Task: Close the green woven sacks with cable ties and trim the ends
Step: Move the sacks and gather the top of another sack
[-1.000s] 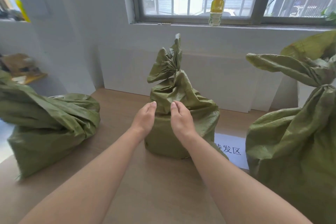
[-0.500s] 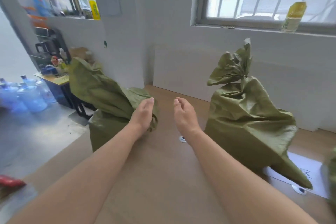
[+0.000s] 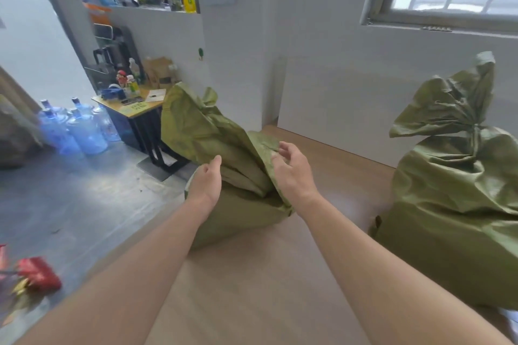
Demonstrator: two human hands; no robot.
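Head view: the untied sack (image 3: 224, 148) sits at the left edge of the tabletop (image 3: 252, 288), its mouth slumped open. The left grip (image 3: 204, 185) lies on its near folds, fingers relaxed, holding nothing. The right grip (image 3: 291, 173) touches its right-hand flap, fingers loosely curled, not closed. Well apart, right of the untied sack, stands a tied sack (image 3: 454, 199).

right sack (image 3: 454, 204) cropped, red object (image 3: 39, 274) blurred
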